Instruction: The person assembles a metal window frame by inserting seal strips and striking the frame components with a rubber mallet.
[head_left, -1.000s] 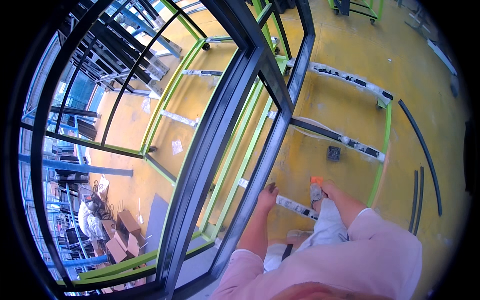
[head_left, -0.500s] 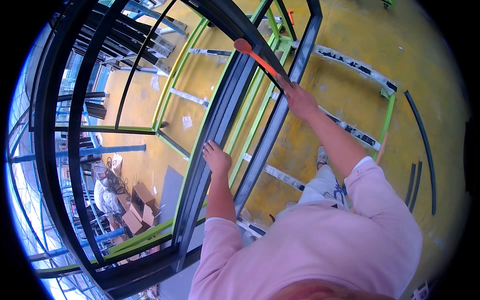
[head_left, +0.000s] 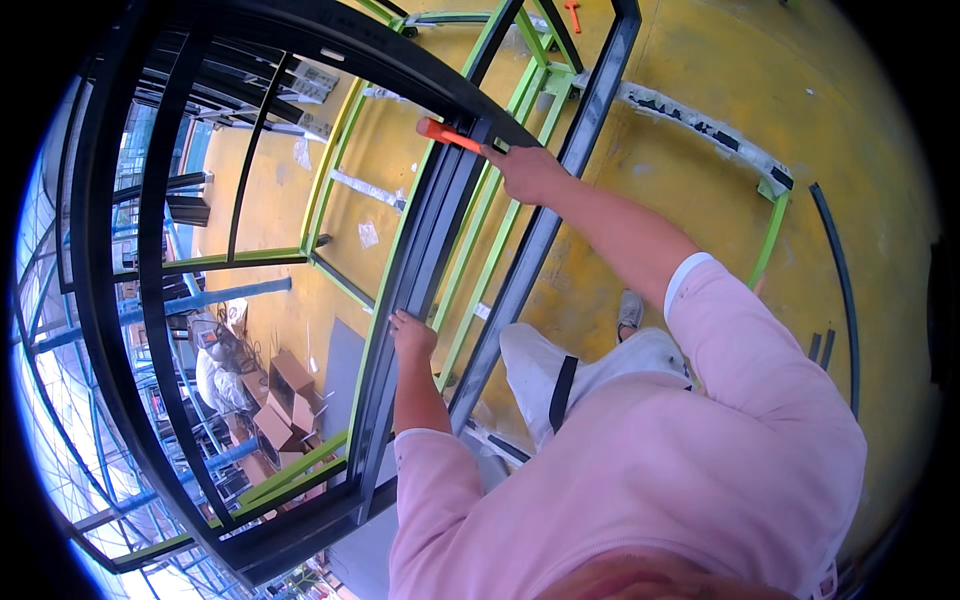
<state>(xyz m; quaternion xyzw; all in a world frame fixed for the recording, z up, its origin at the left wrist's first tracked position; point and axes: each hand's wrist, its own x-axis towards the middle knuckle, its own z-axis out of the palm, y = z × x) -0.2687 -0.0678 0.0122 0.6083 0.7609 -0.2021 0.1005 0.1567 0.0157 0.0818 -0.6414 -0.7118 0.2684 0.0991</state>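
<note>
A large dark metal frame with several parallel rails stands in front of me. My left hand is closed over one rail, partway along it, with its fingers bent across the edge. In my right hand is an orange mallet, gripped by its handle. The mallet head points left and lies over the rails, close to where they meet the dark crosspiece. Whether the head touches the metal I cannot tell.
Green metal stands on casters support the frames. A padded crossbar lies to the right. Dark strips are on the yellow floor. Cardboard boxes sit at left, and another orange tool lies far off.
The mallet and my right hand have moved left and lower over the rails. My left hand has slid slightly nearer along the rail. My view has shifted, showing more of my legs.
</note>
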